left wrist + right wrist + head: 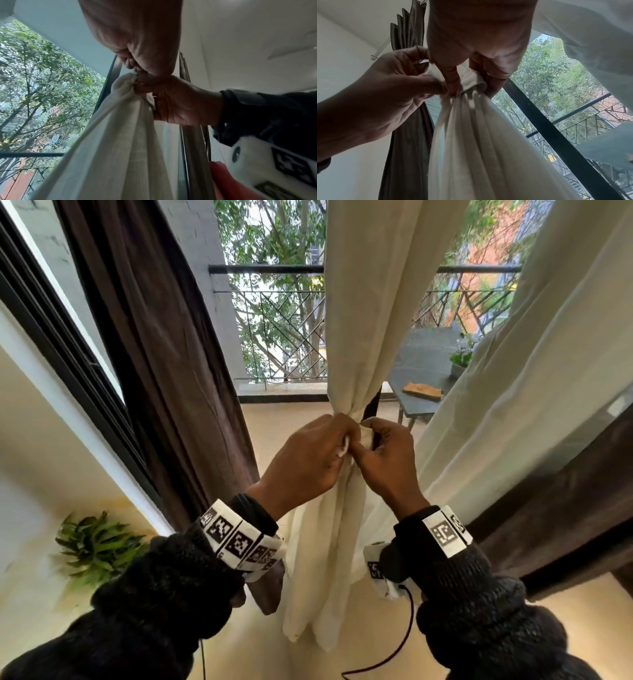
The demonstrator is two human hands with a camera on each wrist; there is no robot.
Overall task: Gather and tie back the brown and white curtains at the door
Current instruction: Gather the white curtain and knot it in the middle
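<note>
The white curtain (356,337) is pinched at its gathered neck by left hand (308,460) and right hand (387,460) — both grips holding cloth — hanging creamy, bunched into folds.

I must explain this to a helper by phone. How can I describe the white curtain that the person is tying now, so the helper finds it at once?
Look at the open balcony door with the black railing behind. In its middle hangs the white curtain, between the brown curtain on the left and another white curtain on the right. Only this one is pinched into a narrow waist, where the left hand and right hand grip it.
</note>
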